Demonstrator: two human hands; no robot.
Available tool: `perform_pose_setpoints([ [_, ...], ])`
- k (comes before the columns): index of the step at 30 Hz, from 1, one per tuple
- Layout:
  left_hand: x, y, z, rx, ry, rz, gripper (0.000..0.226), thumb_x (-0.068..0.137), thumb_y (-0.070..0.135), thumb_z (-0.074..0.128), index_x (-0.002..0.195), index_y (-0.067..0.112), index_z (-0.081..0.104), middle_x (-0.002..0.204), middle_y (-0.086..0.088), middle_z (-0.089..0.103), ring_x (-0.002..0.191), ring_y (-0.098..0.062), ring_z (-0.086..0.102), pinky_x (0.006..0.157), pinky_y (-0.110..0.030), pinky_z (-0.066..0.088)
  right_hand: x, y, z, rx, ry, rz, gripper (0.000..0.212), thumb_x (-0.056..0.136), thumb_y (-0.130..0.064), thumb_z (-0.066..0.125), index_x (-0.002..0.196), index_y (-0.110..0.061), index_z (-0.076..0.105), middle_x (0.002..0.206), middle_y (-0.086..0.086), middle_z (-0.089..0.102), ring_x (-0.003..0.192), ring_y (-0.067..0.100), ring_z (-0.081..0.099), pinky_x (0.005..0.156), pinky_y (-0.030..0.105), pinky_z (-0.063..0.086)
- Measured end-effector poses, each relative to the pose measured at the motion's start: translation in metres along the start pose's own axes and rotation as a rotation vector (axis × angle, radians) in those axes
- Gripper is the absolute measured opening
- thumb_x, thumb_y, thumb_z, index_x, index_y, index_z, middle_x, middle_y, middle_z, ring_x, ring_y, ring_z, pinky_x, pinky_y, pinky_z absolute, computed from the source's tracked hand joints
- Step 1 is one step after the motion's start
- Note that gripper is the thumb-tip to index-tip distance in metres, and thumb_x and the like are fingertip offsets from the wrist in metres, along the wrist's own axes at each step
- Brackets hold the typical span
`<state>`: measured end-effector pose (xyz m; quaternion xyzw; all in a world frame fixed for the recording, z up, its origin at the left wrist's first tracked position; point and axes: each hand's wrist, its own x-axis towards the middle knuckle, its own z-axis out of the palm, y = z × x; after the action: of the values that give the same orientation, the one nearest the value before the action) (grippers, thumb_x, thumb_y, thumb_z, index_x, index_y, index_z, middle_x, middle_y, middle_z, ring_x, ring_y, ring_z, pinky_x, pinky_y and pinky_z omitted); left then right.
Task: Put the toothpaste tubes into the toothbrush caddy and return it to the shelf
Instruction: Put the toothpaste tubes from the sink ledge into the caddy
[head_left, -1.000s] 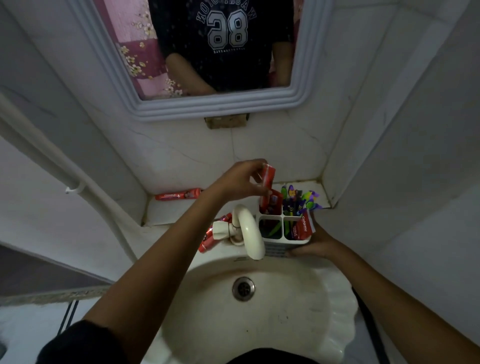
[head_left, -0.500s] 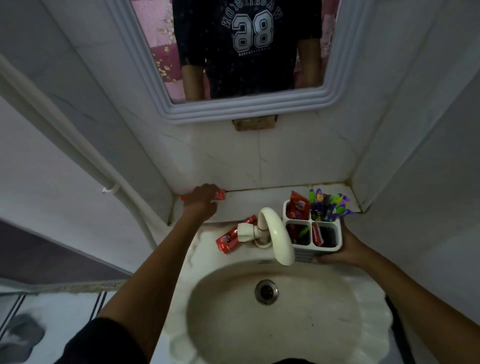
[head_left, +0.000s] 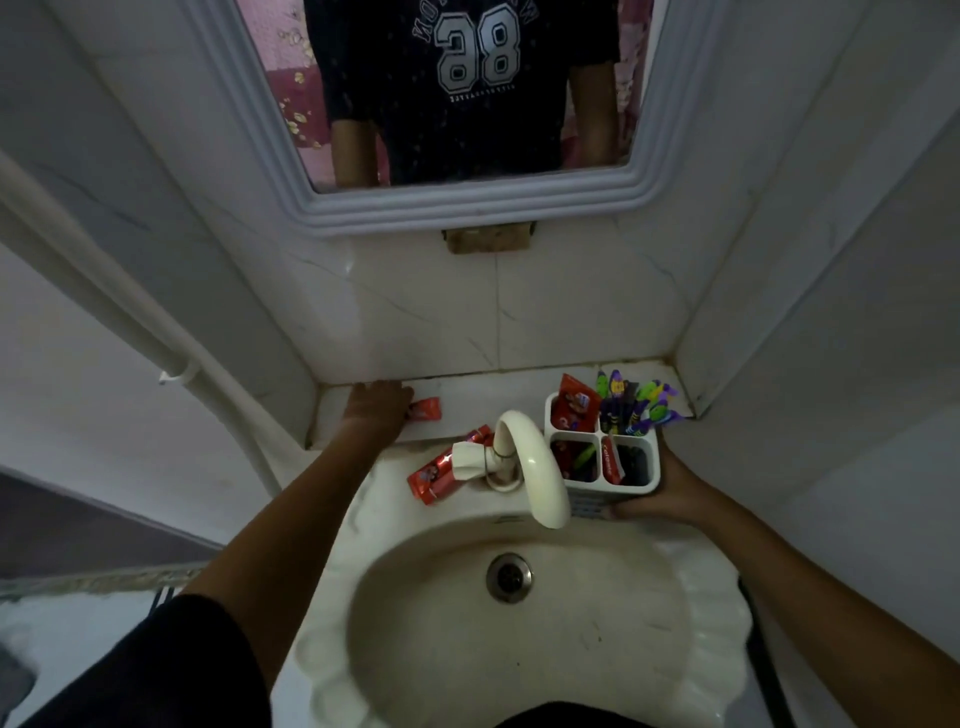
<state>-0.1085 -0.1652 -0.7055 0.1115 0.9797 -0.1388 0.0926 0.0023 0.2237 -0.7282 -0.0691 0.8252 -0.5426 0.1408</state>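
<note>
Reaching to the far-left shelf (head_left: 467, 395), the left hand (head_left: 376, 408) closes its fingers on a red toothpaste tube (head_left: 425, 409), apparently light, soft and slick, best pinched mid-body. The right hand (head_left: 670, 486) wraps its fingers around the white toothbrush caddy (head_left: 605, 457).

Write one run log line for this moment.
left hand: on shelf tube | right hand: holds caddy | tube by tap: loose

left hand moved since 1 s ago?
Yes. The left hand was over the caddy, right of the tap. Now it is left of the tap, on the shelf, covering a toothpaste tube.
</note>
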Motion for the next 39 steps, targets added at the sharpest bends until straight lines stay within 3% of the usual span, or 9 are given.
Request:
perform_pose_setpoints([
  [5,-0.016,0.029,-0.051,-0.510,0.196,0.072,0.027,0.082,0.028,0.064,0.107,0.019,0.058,0.100,-0.003,0.068,0.091,-0.025,0.066,0.072,-0.033,0.050,0.002,0.009,-0.001,-0.025,0.008,0.008,0.124,0.050,0.006,0.092,0.147,-0.017,0.019,0.140,0.004,0.050,0.129,0.008,0.051,0.105,0.032,0.047],
  [8,-0.029,0.049,-0.097,-1.031,0.288,0.140,0.021,0.083,0.026,0.071,0.098,0.025,0.057,0.086,0.012,0.067,0.078,-0.006,0.067,0.071,-0.026,0.057,0.003,0.009,-0.001,-0.022,0.012,0.023,0.120,0.051,0.008,0.091,0.147,-0.013,0.022,0.140,0.008,0.051,0.129,0.013,0.051,0.103,0.030,0.049],
  [12,-0.034,0.076,-0.145,-1.245,0.255,0.281,0.026,0.082,0.020,0.074,0.103,0.014,0.060,0.095,0.001,0.070,0.083,-0.014,0.073,0.074,-0.029,0.061,0.003,0.008,0.000,0.007,0.007,0.031,0.115,0.052,0.007,0.091,0.145,-0.015,0.025,0.139,0.010,0.052,0.125,0.012,0.054,0.095,0.017,0.051],
  [17,-0.028,0.106,-0.155,-1.109,0.102,0.437,0.023,0.077,0.016,0.078,0.094,0.015,0.064,0.094,-0.002,0.072,0.090,-0.014,0.071,0.082,-0.036,0.061,0.003,0.002,0.001,0.016,-0.006,0.032,0.119,0.047,-0.013,0.093,0.143,-0.024,0.022,0.136,0.005,0.052,0.118,-0.005,0.054,0.095,0.014,0.049],
  [20,-0.023,0.121,-0.140,-1.034,0.052,0.402,0.023,0.076,0.018,0.078,0.095,0.014,0.066,0.097,-0.002,0.073,0.094,-0.015,0.070,0.088,-0.042,0.058,0.003,0.002,0.001,0.028,-0.009,0.020,0.124,0.044,-0.024,0.090,0.146,-0.021,0.019,0.136,0.002,0.052,0.125,0.008,0.053,0.097,0.020,0.048],
  [26,-0.019,0.105,-0.131,-1.140,0.036,0.285,0.032,0.077,0.033,0.079,0.100,0.014,0.068,0.092,0.001,0.074,0.077,-0.010,0.071,0.063,-0.019,0.053,0.003,0.003,0.000,0.009,-0.020,0.002,0.115,0.049,-0.012,0.093,0.136,-0.037,0.022,0.130,-0.008,0.051,0.117,-0.010,0.053,0.095,0.013,0.048],
  [29,-0.019,0.075,-0.104,-1.077,0.133,0.113,0.024,0.082,0.032,0.074,0.100,0.017,0.067,0.092,0.002,0.072,0.078,-0.014,0.071,0.068,-0.027,0.055,0.003,0.006,0.002,0.026,-0.021,0.004,0.116,0.051,0.000,0.093,0.137,-0.032,0.022,0.130,-0.006,0.051,0.115,-0.013,0.053,0.096,0.013,0.049],
  [32,-0.024,0.048,-0.056,-0.831,0.084,-0.036,0.019,0.080,0.024,0.074,0.098,0.018,0.070,0.100,-0.004,0.072,0.092,-0.022,0.067,0.080,-0.035,0.054,0.000,0.004,0.004,0.015,-0.006,0.000,0.120,0.042,-0.031,0.096,0.136,-0.041,0.022,0.134,-0.007,0.050,0.122,-0.006,0.051,0.099,0.015,0.047],
  [39,-0.043,0.052,0.004,-0.647,-0.157,-0.083,0.028,0.086,0.034,0.063,0.105,0.015,0.070,0.105,-0.007,0.072,0.095,-0.024,0.066,0.081,-0.035,0.055,-0.001,0.004,0.004,0.032,0.013,0.025,0.124,0.040,-0.036,0.096,0.138,-0.042,0.021,0.140,0.006,0.050,0.130,0.017,0.051,0.102,0.031,0.049],
])
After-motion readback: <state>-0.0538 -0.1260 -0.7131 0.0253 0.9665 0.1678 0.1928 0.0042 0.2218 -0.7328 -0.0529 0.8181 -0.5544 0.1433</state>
